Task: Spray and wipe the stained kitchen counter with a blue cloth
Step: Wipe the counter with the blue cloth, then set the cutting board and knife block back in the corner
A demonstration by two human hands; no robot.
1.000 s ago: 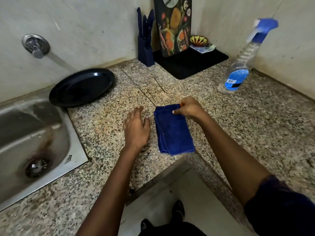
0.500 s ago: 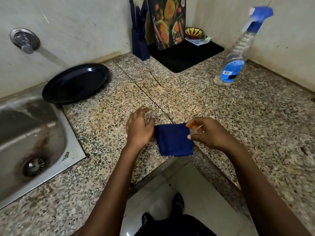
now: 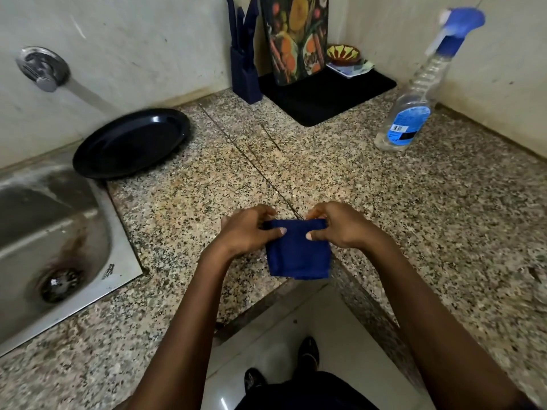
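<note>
Cloth (image 3: pixel 299 255), one, folded and blue, hangs over the desk's (image 3: pixel 384 187) inner corner, both hands pinching its top edge: left (image 3: pixel 248 232), right (image 3: pixel 340 227). One spray bottle (image 3: pixel 411 119) stands far right; one black plate (image 3: pixel 130 143) sits beside one sink (image 3: pixel 59 232).
</note>
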